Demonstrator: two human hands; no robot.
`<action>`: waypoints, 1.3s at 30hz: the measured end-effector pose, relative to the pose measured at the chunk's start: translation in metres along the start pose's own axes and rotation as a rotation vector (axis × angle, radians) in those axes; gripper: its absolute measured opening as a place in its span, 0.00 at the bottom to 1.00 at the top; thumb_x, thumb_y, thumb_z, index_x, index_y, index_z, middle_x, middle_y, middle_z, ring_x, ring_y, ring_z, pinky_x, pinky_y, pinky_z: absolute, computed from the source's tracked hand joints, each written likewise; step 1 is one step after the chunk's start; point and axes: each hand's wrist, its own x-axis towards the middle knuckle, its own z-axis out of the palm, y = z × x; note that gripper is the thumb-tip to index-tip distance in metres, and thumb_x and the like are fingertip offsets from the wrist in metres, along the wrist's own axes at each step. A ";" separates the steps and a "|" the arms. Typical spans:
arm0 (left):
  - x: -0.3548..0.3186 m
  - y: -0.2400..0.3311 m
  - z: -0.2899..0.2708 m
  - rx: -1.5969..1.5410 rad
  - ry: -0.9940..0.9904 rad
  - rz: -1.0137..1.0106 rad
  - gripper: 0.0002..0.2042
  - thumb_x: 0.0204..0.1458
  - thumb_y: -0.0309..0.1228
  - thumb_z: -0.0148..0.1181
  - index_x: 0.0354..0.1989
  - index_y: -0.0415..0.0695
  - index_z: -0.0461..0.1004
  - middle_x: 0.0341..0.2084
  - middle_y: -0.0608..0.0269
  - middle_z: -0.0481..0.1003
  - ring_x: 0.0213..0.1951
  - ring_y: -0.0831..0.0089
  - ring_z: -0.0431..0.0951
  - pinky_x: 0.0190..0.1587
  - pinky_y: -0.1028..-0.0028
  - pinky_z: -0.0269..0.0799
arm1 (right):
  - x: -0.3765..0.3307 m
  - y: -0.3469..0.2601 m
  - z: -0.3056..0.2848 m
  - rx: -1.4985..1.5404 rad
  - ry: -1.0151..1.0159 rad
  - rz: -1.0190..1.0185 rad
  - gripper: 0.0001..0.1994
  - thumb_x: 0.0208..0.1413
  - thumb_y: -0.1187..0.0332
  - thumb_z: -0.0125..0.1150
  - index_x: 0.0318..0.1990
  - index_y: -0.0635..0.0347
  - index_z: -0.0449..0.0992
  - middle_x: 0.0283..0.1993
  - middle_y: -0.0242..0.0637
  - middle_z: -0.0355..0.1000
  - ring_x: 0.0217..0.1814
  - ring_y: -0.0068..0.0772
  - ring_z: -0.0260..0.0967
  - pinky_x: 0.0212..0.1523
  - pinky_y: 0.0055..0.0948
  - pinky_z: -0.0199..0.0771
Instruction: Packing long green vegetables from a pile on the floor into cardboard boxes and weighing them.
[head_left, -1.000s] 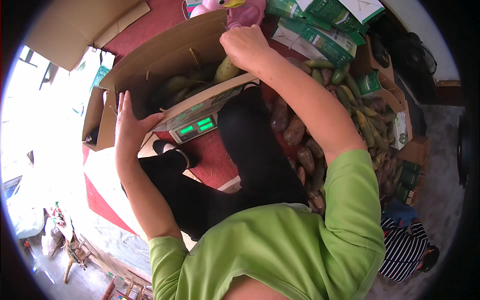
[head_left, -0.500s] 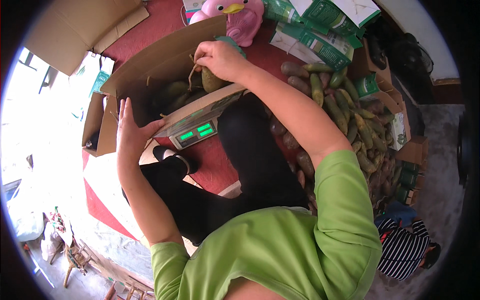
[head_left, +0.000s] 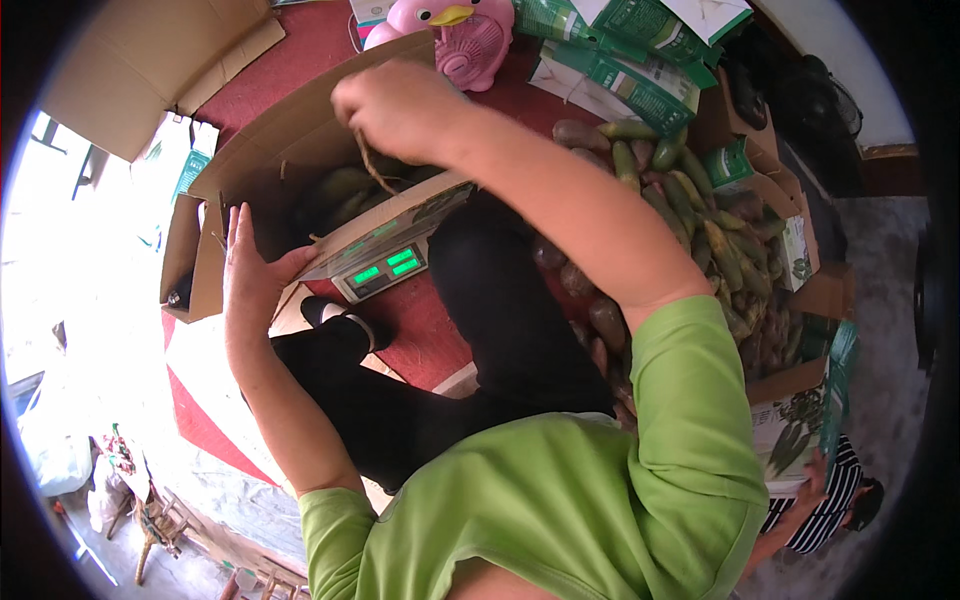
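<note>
Indoors, over red flooring [head_left: 425, 345] near vegetables [head_left: 688, 195], the left hand [head_left: 253, 285] splays against a carton [head_left: 265, 145], the right hand [head_left: 395, 112] clutching a stem [head_left: 369, 164].

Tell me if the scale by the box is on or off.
The scale is on: its display windows glow green.

Nothing cleanly readable. Scale [head_left: 380, 268], just right of the left hand's [head_left: 252, 282] fingers: green lit digits on its display, small, blurred. Green-and-white cartons [head_left: 622, 88], well right of the right hand's [head_left: 392, 108] fingers: printed lettering, too small. Carton [head_left: 788, 432], far right of and below the same fingers: vegetable picture on its side, any lettering illegible.
</note>
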 end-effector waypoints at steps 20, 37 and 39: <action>0.002 -0.009 0.001 -0.052 0.024 0.028 0.37 0.43 0.39 0.65 0.60 0.35 0.56 0.58 0.43 0.60 0.60 0.57 0.61 0.58 0.67 0.58 | -0.255 0.107 0.058 0.602 0.403 0.762 0.07 0.53 0.72 0.55 0.37 0.65 0.74 0.29 0.34 0.73 0.30 0.24 0.67 0.34 0.25 0.69; 0.016 -0.021 0.003 -0.304 0.042 -0.126 0.34 0.49 0.38 0.62 0.62 0.37 0.56 0.55 0.46 0.64 0.59 0.62 0.62 0.56 0.69 0.60 | -0.441 0.098 0.197 0.280 -0.250 0.945 0.14 0.51 0.64 0.45 0.26 0.63 0.75 0.31 0.51 0.73 0.34 0.54 0.72 0.37 0.46 0.72; 0.013 -0.013 0.001 -0.330 0.037 -0.117 0.33 0.49 0.36 0.62 0.62 0.37 0.56 0.52 0.48 0.66 0.54 0.66 0.65 0.51 0.72 0.63 | -0.443 0.093 0.197 0.264 -0.227 0.893 0.14 0.50 0.64 0.46 0.27 0.64 0.75 0.32 0.52 0.73 0.35 0.55 0.72 0.38 0.47 0.71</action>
